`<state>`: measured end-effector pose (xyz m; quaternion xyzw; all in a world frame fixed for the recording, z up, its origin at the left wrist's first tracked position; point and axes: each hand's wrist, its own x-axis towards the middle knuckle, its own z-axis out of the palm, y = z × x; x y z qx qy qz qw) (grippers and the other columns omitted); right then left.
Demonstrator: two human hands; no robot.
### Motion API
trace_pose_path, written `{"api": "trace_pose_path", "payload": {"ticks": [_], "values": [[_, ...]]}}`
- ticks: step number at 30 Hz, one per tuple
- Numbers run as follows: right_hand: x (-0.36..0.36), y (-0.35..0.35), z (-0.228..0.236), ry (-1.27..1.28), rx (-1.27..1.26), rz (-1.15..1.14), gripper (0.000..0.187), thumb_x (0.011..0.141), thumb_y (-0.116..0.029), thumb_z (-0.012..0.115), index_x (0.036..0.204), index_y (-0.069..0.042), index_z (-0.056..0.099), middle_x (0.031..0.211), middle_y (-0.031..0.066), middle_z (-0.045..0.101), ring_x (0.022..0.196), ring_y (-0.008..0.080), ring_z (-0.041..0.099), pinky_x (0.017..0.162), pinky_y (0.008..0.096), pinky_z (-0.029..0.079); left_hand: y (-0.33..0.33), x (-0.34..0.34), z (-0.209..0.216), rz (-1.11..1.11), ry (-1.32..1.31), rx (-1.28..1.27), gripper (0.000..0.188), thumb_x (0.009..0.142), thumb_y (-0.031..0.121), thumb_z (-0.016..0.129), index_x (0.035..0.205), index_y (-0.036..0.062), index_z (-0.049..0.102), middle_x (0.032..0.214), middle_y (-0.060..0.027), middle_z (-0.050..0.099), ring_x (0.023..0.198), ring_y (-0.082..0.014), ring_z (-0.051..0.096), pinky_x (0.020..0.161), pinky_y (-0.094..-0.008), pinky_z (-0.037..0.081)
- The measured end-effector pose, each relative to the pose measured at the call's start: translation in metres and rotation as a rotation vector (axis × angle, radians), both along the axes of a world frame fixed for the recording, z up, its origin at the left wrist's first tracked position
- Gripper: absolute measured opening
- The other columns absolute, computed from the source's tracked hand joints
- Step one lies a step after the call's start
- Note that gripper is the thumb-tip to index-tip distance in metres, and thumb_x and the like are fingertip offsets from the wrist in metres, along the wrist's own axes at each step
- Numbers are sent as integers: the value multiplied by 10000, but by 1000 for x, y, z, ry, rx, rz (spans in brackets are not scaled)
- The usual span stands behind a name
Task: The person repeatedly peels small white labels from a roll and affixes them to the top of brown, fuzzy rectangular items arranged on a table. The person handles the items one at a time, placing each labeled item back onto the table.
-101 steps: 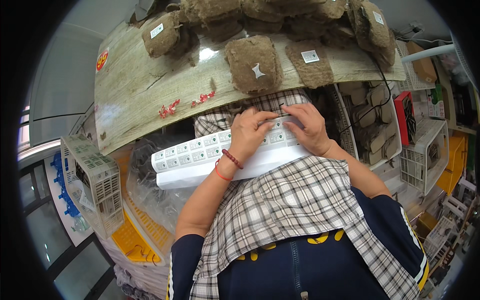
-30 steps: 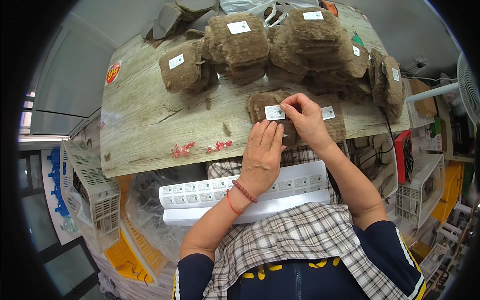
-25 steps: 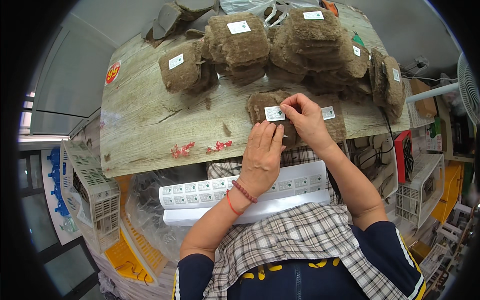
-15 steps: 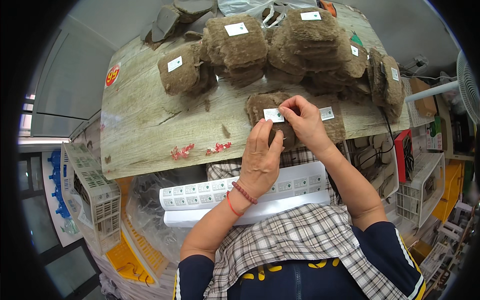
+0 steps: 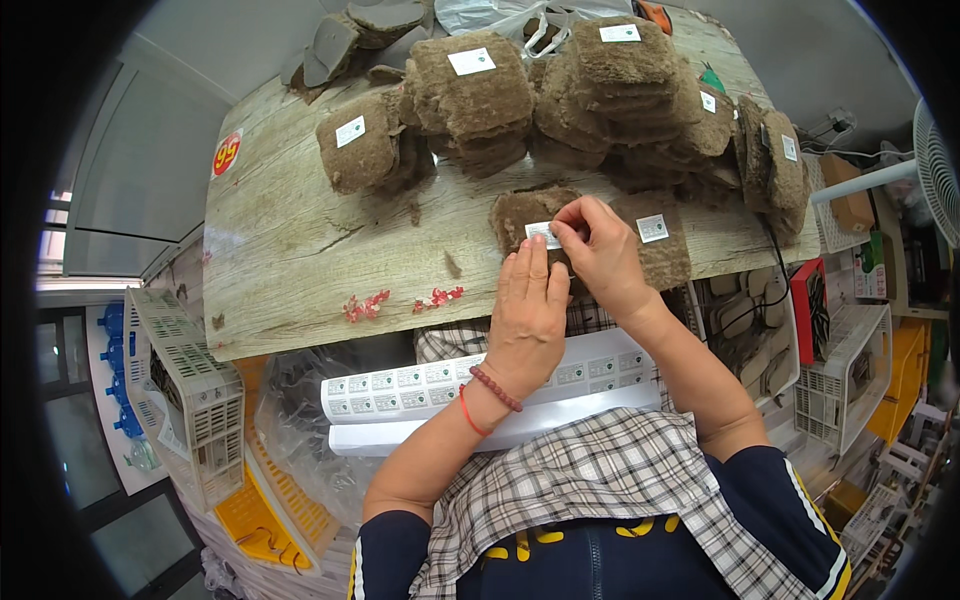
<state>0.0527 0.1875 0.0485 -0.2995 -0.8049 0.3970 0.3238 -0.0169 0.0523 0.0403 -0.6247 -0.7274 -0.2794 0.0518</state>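
Note:
A brown fibrous pad (image 5: 512,208) lies near the table's front edge, with a small white label (image 5: 538,232) on its face. My left hand (image 5: 530,312) rests on the pad, fingers stretched out, their tips at the label's lower edge. At the label's right end my right hand (image 5: 606,262) holds thumb and forefinger pinched on its corner. Just right of it sits another brown pad (image 5: 668,265) that bears its own white label (image 5: 652,228). Across my lap is a white sheet of printed labels (image 5: 385,392), partly covered by my left forearm.
Stacks of labelled brown pads (image 5: 480,100) fill the back of the wooden table (image 5: 270,270). Grey pads (image 5: 330,50) and a plastic bag (image 5: 490,15) are at the far edge. White crates (image 5: 205,400) stand left; a red box (image 5: 808,310) and a fan (image 5: 935,170) are right.
My left fingers have straightened and come down flatter by the label. The right hand has shifted slightly left, still pinching at the label's right end.

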Motion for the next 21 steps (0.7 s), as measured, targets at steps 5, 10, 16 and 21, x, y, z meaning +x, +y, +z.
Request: {"api": "trace_pose_path", "payload": {"ticks": [5,10,16,21], "values": [[-2,-5,5,-67,-25,-51,225,848,-82,694,1057,-25,635,856,109,605,710,264,625,646,372,521,4,3,2,22,-40,-35,524,798,30,699,1266,-76,489,1450,-301,397,1339,-429,402,1115,-498,339],[1,4,-16,49,-19,-176,319,864,-151,704,1148,-26,630,1000,135,557,774,252,604,673,356,514,6,8,6,32,-71,-64,562,787,79,739,1261,-65,473,1489,-287,352,1365,-423,362,1128,-498,309],[4,5,-6,16,-58,-190,236,873,-176,710,1062,-38,677,1017,128,568,807,229,613,680,340,506,6,8,12,9,-73,-112,605,759,111,784,1255,-32,470,1523,-231,338,1380,-420,340,1130,-515,300],[1,3,-11,56,233,-195,200,839,-158,739,1004,-53,693,956,75,605,776,228,625,684,347,505,-3,5,11,-39,-96,-43,535,776,76,758,1248,3,518,1502,-208,384,1384,-409,353,1137,-507,300]]}}
